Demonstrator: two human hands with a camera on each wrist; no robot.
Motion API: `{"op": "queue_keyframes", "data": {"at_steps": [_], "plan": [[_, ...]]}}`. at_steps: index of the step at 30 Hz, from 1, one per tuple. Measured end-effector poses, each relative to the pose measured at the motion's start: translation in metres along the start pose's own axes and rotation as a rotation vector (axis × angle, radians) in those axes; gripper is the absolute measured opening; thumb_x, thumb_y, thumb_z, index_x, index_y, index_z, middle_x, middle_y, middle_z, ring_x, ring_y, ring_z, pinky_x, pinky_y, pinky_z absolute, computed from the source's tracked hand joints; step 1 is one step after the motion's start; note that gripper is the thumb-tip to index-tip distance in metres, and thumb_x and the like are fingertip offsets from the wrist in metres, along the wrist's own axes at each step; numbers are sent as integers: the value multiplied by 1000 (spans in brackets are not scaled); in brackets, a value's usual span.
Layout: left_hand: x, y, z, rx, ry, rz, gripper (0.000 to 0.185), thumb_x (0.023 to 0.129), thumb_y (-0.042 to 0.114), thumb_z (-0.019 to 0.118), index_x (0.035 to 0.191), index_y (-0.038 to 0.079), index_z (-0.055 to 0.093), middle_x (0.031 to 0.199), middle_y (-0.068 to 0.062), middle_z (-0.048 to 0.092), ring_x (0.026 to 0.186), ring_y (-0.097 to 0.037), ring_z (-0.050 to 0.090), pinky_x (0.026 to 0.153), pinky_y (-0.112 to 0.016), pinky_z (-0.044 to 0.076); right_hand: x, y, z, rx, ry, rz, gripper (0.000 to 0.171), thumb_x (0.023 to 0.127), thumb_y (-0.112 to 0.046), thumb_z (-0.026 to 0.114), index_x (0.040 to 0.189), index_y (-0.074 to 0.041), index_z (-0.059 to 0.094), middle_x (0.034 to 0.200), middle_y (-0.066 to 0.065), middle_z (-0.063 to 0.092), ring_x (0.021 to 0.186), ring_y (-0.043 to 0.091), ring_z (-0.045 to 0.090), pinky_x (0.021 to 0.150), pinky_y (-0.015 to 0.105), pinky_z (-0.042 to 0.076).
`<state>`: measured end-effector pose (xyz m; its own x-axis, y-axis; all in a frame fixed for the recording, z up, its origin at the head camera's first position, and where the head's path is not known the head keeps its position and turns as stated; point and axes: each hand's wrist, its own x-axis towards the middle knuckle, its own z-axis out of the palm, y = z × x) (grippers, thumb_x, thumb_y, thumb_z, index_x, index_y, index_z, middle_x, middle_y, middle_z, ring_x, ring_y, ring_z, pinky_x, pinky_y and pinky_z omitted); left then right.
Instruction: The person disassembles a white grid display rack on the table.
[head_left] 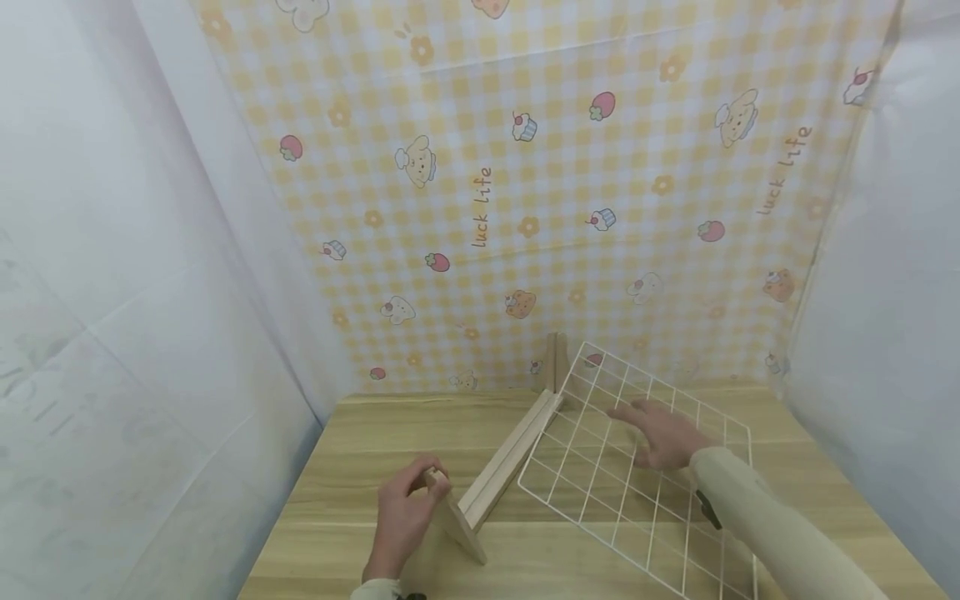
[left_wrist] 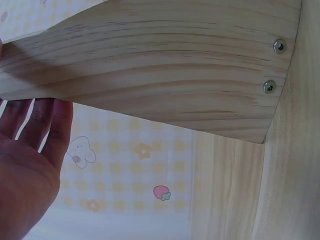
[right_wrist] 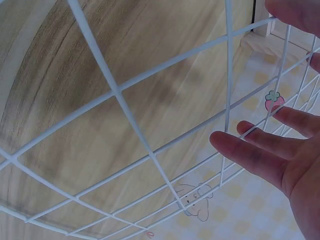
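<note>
Pale pine makes up the wooden frame [head_left: 504, 467] lying on the wooden table [head_left: 352, 467] between the two hands — a long rail with an angled end piece at each end. The left hand [head_left: 403, 515] grips the near end piece, fingers and thumb curled round its top edge. In the left wrist view that same board [left_wrist: 165, 70] fills the upper part of the picture, two screws [left_wrist: 269, 86] set near its joint with the rail, and the fingers [left_wrist: 47, 122] reach up behind its lower edge.

To the right of the rail sits a white wire grid panel [head_left: 600, 483], tilted — its far edge lifted and its left corner close against the far end piece. The right hand [head_left: 663, 433] lies flat on the panel's upper part with fingers straight and spread, gripping nothing; a beige sleeve [head_left: 765, 525] covers the forearm. From the right wrist view the fingers [right_wrist: 250, 152] spread out against the white wires [right_wrist: 130, 120], though whether each fingertip touches the wire cannot be told.

Beyond both hands hangs a yellow checked backdrop [head_left: 540, 192] printed with strawberries, cupcakes and cartoon dogs. White sheeting [head_left: 127, 292] closes off the space to the left of the left hand and to the right of the right hand.
</note>
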<state>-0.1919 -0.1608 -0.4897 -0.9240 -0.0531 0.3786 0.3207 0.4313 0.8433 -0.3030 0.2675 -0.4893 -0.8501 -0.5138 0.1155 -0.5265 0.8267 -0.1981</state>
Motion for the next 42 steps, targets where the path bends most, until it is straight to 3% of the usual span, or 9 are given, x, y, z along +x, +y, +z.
{"op": "queue_keyframes", "data": {"at_steps": [6, 9, 16, 24, 36, 42], "plan": [[-5, 1, 3, 79, 18, 122, 13, 81, 24, 69, 89, 30, 62, 91, 15, 68, 83, -3, 67, 83, -35, 54, 0, 1, 3, 15, -20, -8, 81, 66, -22, 78, 138, -23, 41, 139, 27, 40, 120, 48, 45, 75, 60, 50], [-8, 3, 4, 109, 32, 134, 14, 81, 24, 70, 90, 31, 62, 88, 17, 67, 81, 0, 65, 84, -35, 53, 0, 1, 3, 26, -40, 0, 81, 65, -21, 78, 137, -24, 41, 139, 27, 39, 117, 46, 48, 72, 55, 52], [-12, 5, 11, 112, 101, 171, 24, 75, 20, 74, 95, 30, 64, 91, 16, 69, 78, 0, 65, 74, -26, 55, 2, 1, 6, 8, -70, 23, 81, 63, -15, 78, 136, -27, 44, 139, 25, 39, 111, 43, 53, 62, 41, 52], [-16, 11, 17, 175, 134, 226, 26, 72, 22, 76, 95, 25, 64, 93, 12, 70, 79, -3, 66, 73, -26, 56, 4, -1, 12, -26, -72, -5, 80, 59, -9, 74, 133, -28, 47, 136, 23, 43, 101, 35, 58, 47, 20, 39], [-24, 16, 30, 221, 176, 360, 27, 70, 20, 78, 93, 16, 65, 88, 2, 71, 75, -7, 64, 65, -22, 54, 8, 0, 24, -38, -129, 0, 81, 61, -6, 74, 133, -31, 46, 137, 22, 43, 79, 18, 59, 44, 16, 37], [-27, 23, 37, 232, 190, 337, 28, 70, 27, 78, 92, 16, 66, 90, 2, 71, 78, -8, 66, 68, -19, 54, 10, 0, 30, -38, -131, 7, 82, 60, -3, 70, 132, -34, 47, 139, 21, 42, 63, 10, 52, 41, 16, 36]]}}
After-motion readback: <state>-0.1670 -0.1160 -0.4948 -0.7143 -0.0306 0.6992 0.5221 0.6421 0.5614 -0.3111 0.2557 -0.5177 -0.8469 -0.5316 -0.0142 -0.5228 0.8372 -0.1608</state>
